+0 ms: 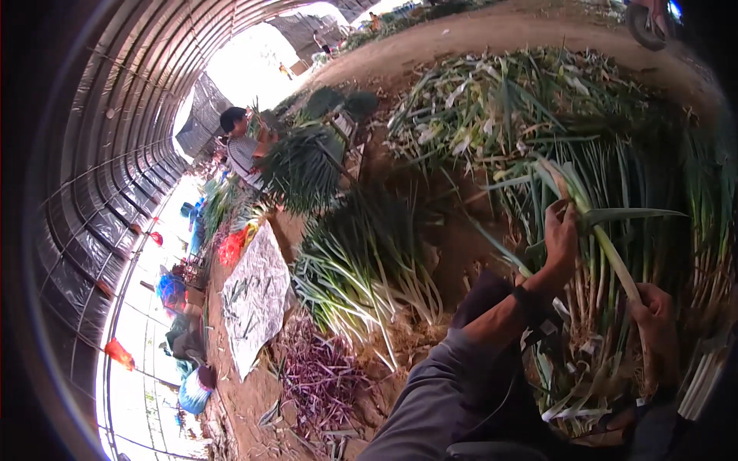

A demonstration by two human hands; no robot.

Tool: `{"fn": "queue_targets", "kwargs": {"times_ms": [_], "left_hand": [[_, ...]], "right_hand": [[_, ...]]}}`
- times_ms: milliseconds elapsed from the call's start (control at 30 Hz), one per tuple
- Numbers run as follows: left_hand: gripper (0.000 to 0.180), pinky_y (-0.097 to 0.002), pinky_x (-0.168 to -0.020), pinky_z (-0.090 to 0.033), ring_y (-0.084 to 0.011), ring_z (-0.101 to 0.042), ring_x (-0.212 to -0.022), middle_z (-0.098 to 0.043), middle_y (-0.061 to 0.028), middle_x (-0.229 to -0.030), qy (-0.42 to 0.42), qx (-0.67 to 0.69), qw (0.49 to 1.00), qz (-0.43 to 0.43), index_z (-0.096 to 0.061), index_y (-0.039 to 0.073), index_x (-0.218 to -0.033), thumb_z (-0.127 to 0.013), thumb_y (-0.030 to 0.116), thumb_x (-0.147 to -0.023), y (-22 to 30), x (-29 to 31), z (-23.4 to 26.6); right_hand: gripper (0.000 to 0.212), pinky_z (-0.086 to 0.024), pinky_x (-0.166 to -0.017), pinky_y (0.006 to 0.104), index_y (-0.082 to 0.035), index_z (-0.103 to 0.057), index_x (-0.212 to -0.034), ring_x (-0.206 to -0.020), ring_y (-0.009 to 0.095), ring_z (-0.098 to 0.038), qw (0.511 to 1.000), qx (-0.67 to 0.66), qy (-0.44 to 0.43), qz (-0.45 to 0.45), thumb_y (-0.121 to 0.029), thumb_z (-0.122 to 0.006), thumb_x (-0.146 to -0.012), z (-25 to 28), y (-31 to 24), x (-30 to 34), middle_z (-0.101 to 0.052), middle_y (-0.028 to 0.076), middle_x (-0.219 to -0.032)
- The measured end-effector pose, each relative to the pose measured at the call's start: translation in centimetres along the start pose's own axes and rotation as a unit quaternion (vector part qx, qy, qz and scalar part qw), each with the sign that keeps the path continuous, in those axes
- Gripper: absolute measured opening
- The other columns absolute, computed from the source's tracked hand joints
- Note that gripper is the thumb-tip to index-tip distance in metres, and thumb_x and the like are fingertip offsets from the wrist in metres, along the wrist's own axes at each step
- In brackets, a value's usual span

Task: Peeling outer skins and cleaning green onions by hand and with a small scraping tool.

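Note:
A thick green onion slants across in front of me, its leaves up and its pale stalk running down to the right. My right hand is closed round the lower stalk. Higher up, my left hand has its fingers pinched at the base of the leaves, where a brownish outer leaf bends away; exactly what lies between the fingertips is partly hidden. Behind and below both hands stand unpeeled green onions with roots downward. Stripped leaves lie near my feet.
A heap of discarded leaves lies beyond the hands. To the left are cleaned green onions, a purple pile of stalks and a silvery sheet. Another person works at the far left beside the greenhouse wall.

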State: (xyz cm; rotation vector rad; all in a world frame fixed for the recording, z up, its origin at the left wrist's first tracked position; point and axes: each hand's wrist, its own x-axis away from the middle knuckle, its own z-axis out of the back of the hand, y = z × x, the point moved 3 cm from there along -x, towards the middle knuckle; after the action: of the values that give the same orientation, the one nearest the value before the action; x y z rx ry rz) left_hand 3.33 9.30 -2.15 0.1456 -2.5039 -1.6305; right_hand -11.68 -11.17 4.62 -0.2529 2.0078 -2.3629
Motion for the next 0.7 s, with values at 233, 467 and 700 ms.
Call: {"fn": "queue_targets", "kwargs": {"times_ms": [233, 467, 700], "left_hand": [[0.027, -0.0309, -0.065, -0.043, -0.0113, -0.050, -0.074, -0.058, -0.0008, -0.088, -0.066, 0.024, 0.998, -0.007, -0.061, 0.004, -0.107, -0.057, 0.030, -0.100, -0.2, -4.1, -2.9], [0.019, -0.0249, -0.065, -0.040, -0.0071, -0.050, -0.069, -0.060, 0.0027, -0.080, -0.186, 0.094, 0.958, 0.195, -0.066, 0.007, -0.102, -0.064, 0.026, -0.098, 0.1, -3.0, -4.4], [0.052, -0.0381, -0.095, -0.044, -0.0219, -0.054, -0.108, -0.057, -0.0106, -0.125, 0.022, 0.030, 0.999, 0.009, -0.045, 0.005, -0.142, -0.064, 0.026, -0.099, 2.6, -1.6, -4.8]], "right_hand": [[0.042, -0.048, -0.088, 0.0283, 0.002, -0.058, -0.127, -0.099, 0.010, -0.058, 0.994, -0.030, 0.073, 0.071, -0.023, -0.062, -0.094, -1.7, 1.8, -0.1, -0.065, 0.005, -0.108], [0.049, -0.053, -0.081, 0.0409, -0.001, -0.057, -0.132, -0.090, 0.029, -0.067, 0.822, 0.469, 0.235, 0.219, -0.016, -0.070, -0.086, 0.0, 5.3, -4.2, -0.068, 0.019, -0.100], [0.057, -0.050, -0.070, 0.0418, 0.001, -0.060, -0.127, -0.072, 0.029, -0.060, 0.733, 0.507, 0.323, 0.318, -0.005, -0.075, -0.072, 1.0, 6.8, -3.6, -0.063, 0.010, -0.084]]}}
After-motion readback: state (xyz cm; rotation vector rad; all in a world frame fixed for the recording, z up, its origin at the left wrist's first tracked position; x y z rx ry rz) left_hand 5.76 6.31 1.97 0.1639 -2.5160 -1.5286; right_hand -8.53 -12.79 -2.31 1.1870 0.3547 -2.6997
